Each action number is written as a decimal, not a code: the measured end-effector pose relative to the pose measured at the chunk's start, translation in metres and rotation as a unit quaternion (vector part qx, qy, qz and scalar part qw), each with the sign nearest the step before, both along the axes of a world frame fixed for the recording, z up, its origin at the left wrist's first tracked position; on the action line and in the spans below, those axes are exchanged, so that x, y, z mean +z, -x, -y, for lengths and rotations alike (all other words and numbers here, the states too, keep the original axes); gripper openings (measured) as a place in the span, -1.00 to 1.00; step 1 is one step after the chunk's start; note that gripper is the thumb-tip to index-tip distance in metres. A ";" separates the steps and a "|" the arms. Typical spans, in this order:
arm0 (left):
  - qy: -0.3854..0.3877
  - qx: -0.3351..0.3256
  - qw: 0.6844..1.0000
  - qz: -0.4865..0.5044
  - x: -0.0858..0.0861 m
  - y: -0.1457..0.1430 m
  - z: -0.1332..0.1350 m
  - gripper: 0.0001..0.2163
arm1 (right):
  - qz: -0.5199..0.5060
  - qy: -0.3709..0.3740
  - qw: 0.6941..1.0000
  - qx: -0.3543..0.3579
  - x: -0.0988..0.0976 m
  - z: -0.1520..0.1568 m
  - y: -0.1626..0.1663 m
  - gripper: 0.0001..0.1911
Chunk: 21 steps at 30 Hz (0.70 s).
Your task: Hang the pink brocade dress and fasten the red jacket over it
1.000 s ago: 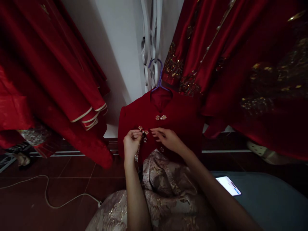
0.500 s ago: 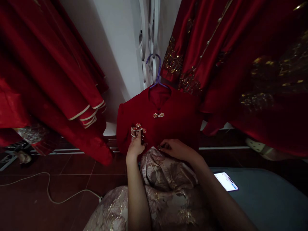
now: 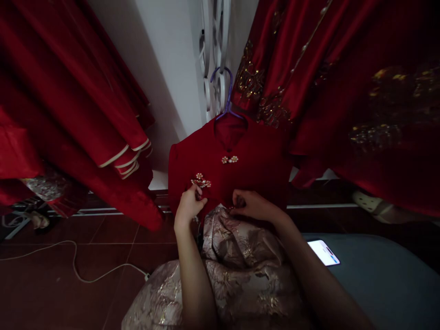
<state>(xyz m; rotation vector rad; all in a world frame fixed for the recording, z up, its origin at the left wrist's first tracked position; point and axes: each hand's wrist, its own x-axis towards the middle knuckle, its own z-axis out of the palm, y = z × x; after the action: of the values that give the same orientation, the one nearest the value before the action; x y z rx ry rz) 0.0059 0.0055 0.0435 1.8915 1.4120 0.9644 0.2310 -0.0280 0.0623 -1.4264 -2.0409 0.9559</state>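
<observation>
A red collarless jacket (image 3: 261, 156) hangs in front of me on a purple hanger (image 3: 228, 98), with a pearl flower clasp (image 3: 230, 160) below its neckline. On its left chest sits a gold-and-pearl brooch (image 3: 201, 181). Just under the brooch is my left hand (image 3: 188, 205), fingers curled, covering where its beaded tassels hung; what it pinches is hidden. My right hand (image 3: 256, 206) is closed at the jacket's lower front, thumb and fingers together on a small item too dark to name. Shiny floral brocade cloth (image 3: 237, 275) covers my lap, its folded top between my hands.
Red garments (image 3: 103, 105) hang at left, and red gold-embroidered ones (image 3: 343, 105) at right. A lit phone (image 3: 323, 252) lies on a grey-green surface (image 3: 381, 275). A white cable (image 3: 103, 277) runs over the tiled floor. Pale clogs (image 3: 373, 208) stand at far right.
My left hand's index finger, pointing up onto the brooch before, has drawn down and curled below it, covering the tassels. My right hand stays at the jacket's lower front. The view has shifted slightly.
</observation>
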 end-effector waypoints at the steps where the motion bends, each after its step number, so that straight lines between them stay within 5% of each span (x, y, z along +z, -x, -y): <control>1: -0.013 0.001 1.000 0.004 0.005 0.001 0.003 -0.86 | -0.028 0.022 0.999 0.000 0.003 0.000 -0.003 -0.76; 5: -0.020 -0.060 0.998 0.029 0.020 -0.001 0.013 -0.81 | -0.138 0.106 0.985 0.005 0.020 0.006 -0.007 -0.67; 9: 0.025 -0.117 0.992 0.038 0.014 -0.009 0.011 -0.77 | -0.192 0.108 0.975 -0.010 0.031 0.010 0.007 -0.66; 16: 0.048 -0.113 0.992 0.039 -0.006 -0.019 -0.001 -0.75 | -0.171 -0.030 0.978 -0.117 -0.011 -0.007 0.037 -0.71; 21: 0.064 -0.086 0.992 0.062 -0.009 -0.017 -0.005 -0.75 | -0.147 -0.049 0.979 -0.130 -0.029 -0.014 0.034 -0.76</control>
<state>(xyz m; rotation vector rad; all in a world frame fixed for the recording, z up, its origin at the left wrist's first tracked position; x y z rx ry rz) 0.0232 0.0110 0.0342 1.7939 1.1889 0.8698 0.1973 -0.0140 0.0333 -1.3682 -1.6187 0.8833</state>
